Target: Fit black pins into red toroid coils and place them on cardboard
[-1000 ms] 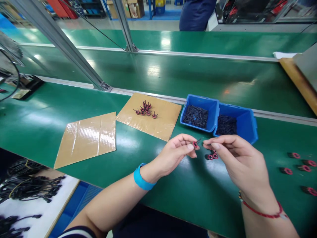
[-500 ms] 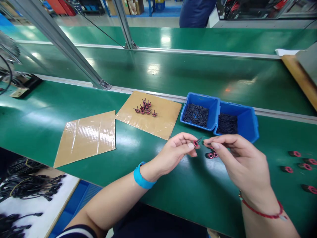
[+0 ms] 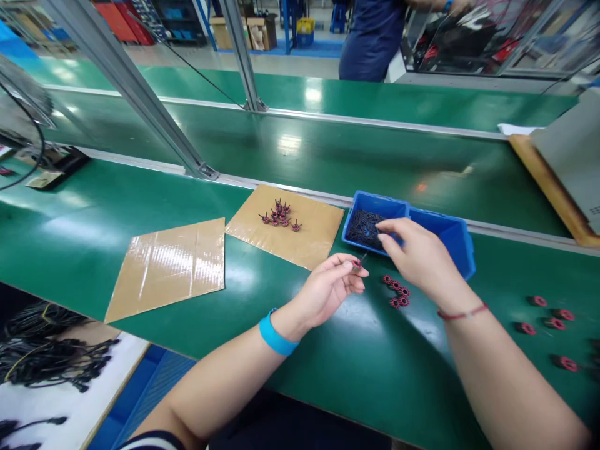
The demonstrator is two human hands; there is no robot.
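The left hand (image 3: 328, 289) is above the table (image 3: 253, 275), its grip closed on a small red-and-black ring (image 3: 357, 265) pinched between thumb and fingers. A thin dark lead (image 3: 364, 257) projects from the ring toward the far right. A blue wristband (image 3: 277, 335) is on that wrist.

The right hand (image 3: 419, 253) is over the near right part of the left blue bin (image 3: 380, 204), thumb and fingertips bent toward each other. Whether that grip holds anything cannot be determined. Dark thin strands (image 3: 362, 226) lie in this bin. The right blue bin (image 3: 454, 245) stands just beside it, partly covered by the hand. A red bracelet (image 3: 462, 314) is on the right wrist.

A group of loose rings (image 3: 403, 292) lies on the table near the bins, below the right hand in view. Further rings (image 3: 555, 323) are spread out at the right. To the left of the bins, the right cardboard sheet (image 3: 307, 247) bears a cluster of rings with dark leads (image 3: 284, 221); the left cardboard sheet (image 3: 169, 269) lies just beside it. A co-worker (image 3: 372, 40) stands beyond the far side.
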